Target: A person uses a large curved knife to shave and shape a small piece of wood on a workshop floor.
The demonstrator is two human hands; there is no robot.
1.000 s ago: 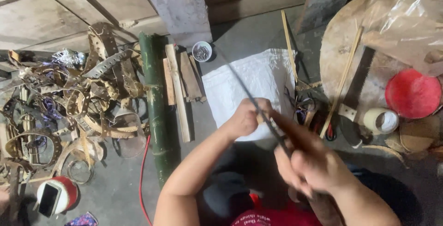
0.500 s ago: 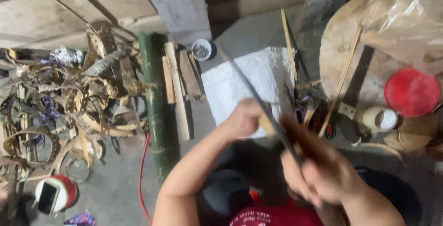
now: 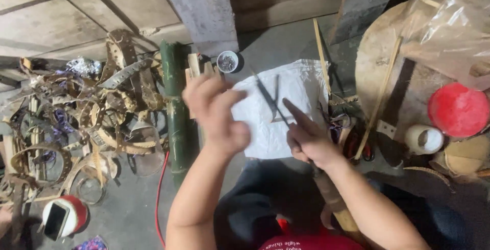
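Observation:
My right hand is shut on a long knife. Its index finger lies along the dark blade, which points up-left over a white cloth. The wooden handle runs back under my forearm. My left hand is lifted to the left of the blade, blurred, fingers spread, holding nothing. It hovers beside a green bamboo pole that lies on the floor.
A heap of woven strips and rings fills the left. A small tin sits above the cloth. At right are a round wooden block, red lid, tape roll, plastic bag and thin bamboo sticks. A phone lies bottom left.
My left hand has come off the blade and risen to the left with its fingers open. My right hand keeps its grip on the knife and has shifted slightly.

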